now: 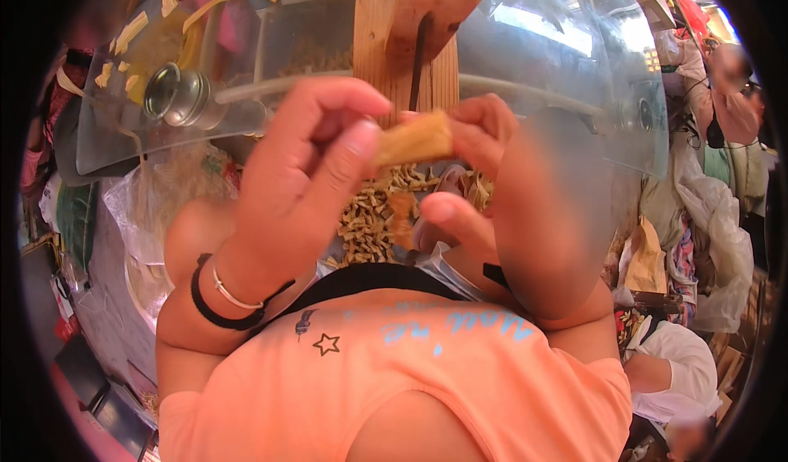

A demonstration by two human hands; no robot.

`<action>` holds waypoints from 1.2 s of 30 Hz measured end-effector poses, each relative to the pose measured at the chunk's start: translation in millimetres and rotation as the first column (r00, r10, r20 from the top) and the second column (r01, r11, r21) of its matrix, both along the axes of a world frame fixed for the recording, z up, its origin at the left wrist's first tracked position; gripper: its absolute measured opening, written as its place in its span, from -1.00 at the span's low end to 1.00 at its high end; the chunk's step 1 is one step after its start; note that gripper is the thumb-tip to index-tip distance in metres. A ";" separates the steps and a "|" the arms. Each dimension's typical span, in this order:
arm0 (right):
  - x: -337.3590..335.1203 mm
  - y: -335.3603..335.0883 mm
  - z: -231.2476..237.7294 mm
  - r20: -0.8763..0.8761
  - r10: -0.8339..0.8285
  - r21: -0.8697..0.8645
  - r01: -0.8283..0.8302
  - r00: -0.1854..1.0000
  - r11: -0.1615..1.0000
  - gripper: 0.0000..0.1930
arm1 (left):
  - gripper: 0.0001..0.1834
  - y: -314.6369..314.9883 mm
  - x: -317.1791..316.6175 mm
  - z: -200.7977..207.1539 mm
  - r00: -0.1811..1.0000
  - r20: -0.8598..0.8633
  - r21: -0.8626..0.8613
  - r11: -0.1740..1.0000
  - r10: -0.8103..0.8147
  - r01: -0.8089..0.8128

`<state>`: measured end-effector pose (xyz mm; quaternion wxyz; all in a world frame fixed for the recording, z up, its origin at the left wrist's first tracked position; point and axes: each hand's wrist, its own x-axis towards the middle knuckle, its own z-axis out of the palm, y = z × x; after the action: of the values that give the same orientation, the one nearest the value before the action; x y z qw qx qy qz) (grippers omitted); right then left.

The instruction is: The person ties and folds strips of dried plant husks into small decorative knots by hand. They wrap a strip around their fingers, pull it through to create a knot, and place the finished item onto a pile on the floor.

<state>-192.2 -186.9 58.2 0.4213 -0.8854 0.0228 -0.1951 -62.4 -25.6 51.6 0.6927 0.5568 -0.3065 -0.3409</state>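
Note:
A short yellowish-brown strip (417, 139), blurred, with a fibrous look, is held up in front of my chest. My left hand (308, 154) pinches its left end between thumb and forefinger. On the other end, the curled fingers of my right hand (484, 138) press against the strip, while that thumb hangs lower and apart from it. Just beyond both hands stands a wooden post with a block (435, 6) on top, and a thin dark metal rod (420, 60) slants down from the block. Many small cut pieces (369, 220) of similar colour lie in a heap below my hands.
A glass tabletop (533, 60) spreads beyond the post, with loose longer strips (215, 6) at its far left. Round metal fittings (174, 93) sit on the left. Plastic bags (714, 216) lie at the right, where other people (677, 372) are seated. A clear bag (156, 208) is at left.

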 end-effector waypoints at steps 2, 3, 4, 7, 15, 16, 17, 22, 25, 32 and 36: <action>1.9 18.1 -3.3 0.007 -0.031 0.078 0.030 1.000 0.997 -0.61 | -0.70 3.0 -4.6 -7.3 0.994 0.039 -0.049 0.993 -0.107 0.109; 2.9 24.7 -3.9 0.010 -0.051 0.126 0.049 0.999 0.991 -0.63 | -0.68 -1.9 -12.1 -5.8 0.996 -0.004 -0.066 0.994 -0.086 0.085; 3.2 31.4 -4.7 0.012 -0.071 0.176 0.068 0.997 0.982 -0.64 | -0.66 -3.5 -16.9 -5.0 0.997 -0.048 -0.081 0.995 -0.065 0.061; -0.6 41.4 2.9 -0.018 -0.100 0.670 0.087 0.995 0.737 -0.71 | -0.47 5.3 -15.1 -6.2 0.966 -0.184 -0.065 0.983 -0.180 0.170; -27.6 3.2 26.3 -0.316 0.123 0.010 -0.127 0.941 0.992 -0.58 | -0.51 19.1 5.6 6.4 0.894 0.209 0.296 0.897 -0.397 0.329; -30.0 7.9 22.4 -0.360 0.183 -0.022 -0.204 0.915 0.979 -0.58 | -0.52 18.3 4.4 6.3 0.873 0.272 0.288 0.900 -0.405 0.328; -32.5 12.2 18.9 -0.402 0.240 -0.051 -0.283 0.884 0.958 -0.58 | -0.54 17.0 3.2 6.2 0.849 0.334 0.278 0.903 -0.410 0.327; -35.9 19.5 13.4 -0.388 0.439 0.406 -0.277 0.811 0.871 -0.59 | -0.56 -5.9 3.0 -14.8 0.632 0.775 -0.084 0.985 -0.030 0.149; -36.2 16.8 16.0 -0.289 0.357 0.579 -0.134 0.888 0.804 -0.66 | -0.55 8.4 -2.8 -0.2 0.743 0.654 0.007 0.984 -0.141 0.180; -34.0 25.1 14.0 -0.115 0.048 0.674 0.042 0.992 0.738 -0.83 | -0.86 10.8 -23.7 2.3 0.864 0.477 0.073 0.987 -0.158 0.140; -33.2 26.0 15.6 -0.115 0.045 0.715 0.051 0.992 0.697 -0.88 | -0.85 9.8 -21.1 -4.2 0.711 0.702 -0.189 0.951 -0.045 0.246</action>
<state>-225.3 -160.9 73.8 0.7302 -0.6616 0.1244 -0.1166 -83.5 -15.8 47.4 0.5683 0.5179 -0.6283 -0.1186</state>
